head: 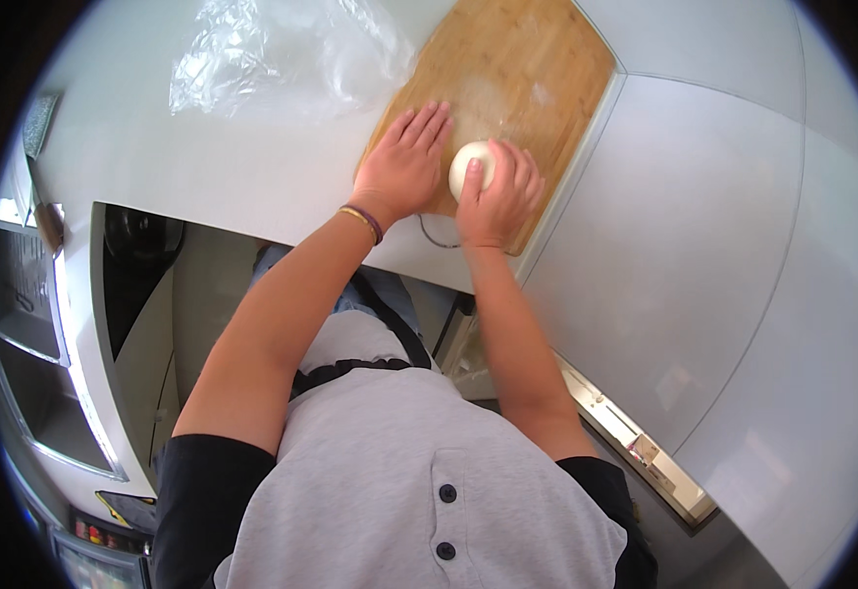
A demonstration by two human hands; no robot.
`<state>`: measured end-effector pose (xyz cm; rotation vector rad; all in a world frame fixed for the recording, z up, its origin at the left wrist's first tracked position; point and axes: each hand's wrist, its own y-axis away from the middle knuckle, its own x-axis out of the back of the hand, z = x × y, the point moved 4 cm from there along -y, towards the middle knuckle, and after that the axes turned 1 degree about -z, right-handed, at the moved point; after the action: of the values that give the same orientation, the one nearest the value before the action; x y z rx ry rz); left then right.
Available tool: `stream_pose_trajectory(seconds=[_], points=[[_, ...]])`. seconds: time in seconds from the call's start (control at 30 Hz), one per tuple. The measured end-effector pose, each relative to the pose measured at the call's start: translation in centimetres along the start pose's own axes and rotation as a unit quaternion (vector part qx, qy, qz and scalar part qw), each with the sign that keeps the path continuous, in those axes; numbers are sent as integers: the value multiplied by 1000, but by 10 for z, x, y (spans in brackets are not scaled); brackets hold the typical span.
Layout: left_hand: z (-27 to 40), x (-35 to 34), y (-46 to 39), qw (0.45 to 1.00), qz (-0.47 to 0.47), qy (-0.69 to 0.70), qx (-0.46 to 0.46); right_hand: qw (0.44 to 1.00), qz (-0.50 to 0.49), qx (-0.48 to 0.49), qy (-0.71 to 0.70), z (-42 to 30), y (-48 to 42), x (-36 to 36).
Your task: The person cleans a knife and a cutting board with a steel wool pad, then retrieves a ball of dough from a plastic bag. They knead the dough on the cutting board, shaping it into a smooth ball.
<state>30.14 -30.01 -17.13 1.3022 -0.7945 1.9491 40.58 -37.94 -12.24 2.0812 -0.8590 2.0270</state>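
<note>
A smooth, pale ball of dough (464, 168) rests on a wooden cutting board (546, 81) near the board's front end. My right hand (501, 190) curls around the ball's right side, with the thumb over its top. Just left of the dough, my left hand (408, 162) lies palm down on the board, fingers extended and close together, holding nothing. White flour-like dust marks the wood beyond both hands.
Crumpled clear plastic (289, 59) lies on the white countertop (252, 162) left of the board. A white tiled wall (679, 221) borders the right side. At far left are a cleaver (47, 224) and a double sink (28, 294).
</note>
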Motion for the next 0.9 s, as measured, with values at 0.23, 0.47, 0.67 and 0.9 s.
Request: stream_pose_trajectory(seconds=[0.23, 0.47, 0.67, 0.9], points=[[-2, 5, 3, 999, -29, 27, 10, 1000, -24, -1, 1, 16, -72, -32], [-2, 10, 5, 999, -21, 41, 13, 998, 39, 12, 52, 45, -146, -58], [-4, -4, 4, 1000, 6, 17, 2, 963, -267, -39, 20, 48, -146, -43], [-2, -2, -1, 1000, 5, 9, 1, 996, 66, 62, 10, -5, -26, 18]])
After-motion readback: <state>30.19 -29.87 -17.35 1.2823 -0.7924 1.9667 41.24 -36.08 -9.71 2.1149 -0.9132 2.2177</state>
